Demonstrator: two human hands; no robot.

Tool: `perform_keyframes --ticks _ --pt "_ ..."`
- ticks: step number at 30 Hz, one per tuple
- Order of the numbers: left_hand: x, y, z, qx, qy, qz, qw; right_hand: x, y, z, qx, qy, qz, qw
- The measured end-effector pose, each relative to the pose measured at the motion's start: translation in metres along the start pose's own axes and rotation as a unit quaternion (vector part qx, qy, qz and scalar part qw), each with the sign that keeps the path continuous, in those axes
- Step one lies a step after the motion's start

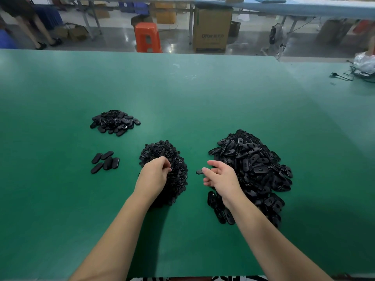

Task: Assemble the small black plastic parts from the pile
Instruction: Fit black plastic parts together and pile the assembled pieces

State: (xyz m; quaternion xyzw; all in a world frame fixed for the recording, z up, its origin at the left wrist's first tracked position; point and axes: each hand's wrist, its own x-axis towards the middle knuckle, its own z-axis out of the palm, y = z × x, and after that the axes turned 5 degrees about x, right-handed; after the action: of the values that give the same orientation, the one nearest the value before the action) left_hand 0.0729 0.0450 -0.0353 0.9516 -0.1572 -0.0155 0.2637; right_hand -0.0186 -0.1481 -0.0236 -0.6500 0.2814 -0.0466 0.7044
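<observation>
Black oval piece: my right hand pinches it.
Left hand: fingers curled into small-parts pile, near worktop front edge; grab one only.

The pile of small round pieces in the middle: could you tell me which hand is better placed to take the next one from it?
Left. The left hand is already on the round pieces, while the right hand holds an oval piece.
</observation>
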Motion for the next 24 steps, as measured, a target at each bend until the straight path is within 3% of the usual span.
perform_keyframes --ticks 3,6,10,14,18,24 --pt "-0.002 0.0 0.0 -0.023 0.009 0.013 1.0 0.0 0.002 0.001 -0.016 -0.007 -0.002 1.0" --pt "-0.003 0.002 -0.001 -0.117 0.006 -0.015 0.993 0.0 0.003 0.002 -0.011 -0.014 0.004 1.0" --pt "-0.001 0.006 -0.002 -0.32 -0.04 -0.09 0.942 -0.002 0.001 0.004 0.031 -0.019 0.008 0.999" --pt "-0.001 0.01 0.0 -0.44 -0.063 -0.117 0.888 -0.002 -0.001 0.007 0.063 -0.014 0.018 0.998" --pt "-0.002 0.015 0.001 -0.48 -0.06 -0.117 0.867 -0.006 -0.002 0.011 0.062 -0.032 0.004 0.998" --pt "-0.004 0.017 0.003 -0.475 -0.056 -0.118 0.87 -0.005 -0.005 0.017 0.079 -0.028 0.022 0.996"
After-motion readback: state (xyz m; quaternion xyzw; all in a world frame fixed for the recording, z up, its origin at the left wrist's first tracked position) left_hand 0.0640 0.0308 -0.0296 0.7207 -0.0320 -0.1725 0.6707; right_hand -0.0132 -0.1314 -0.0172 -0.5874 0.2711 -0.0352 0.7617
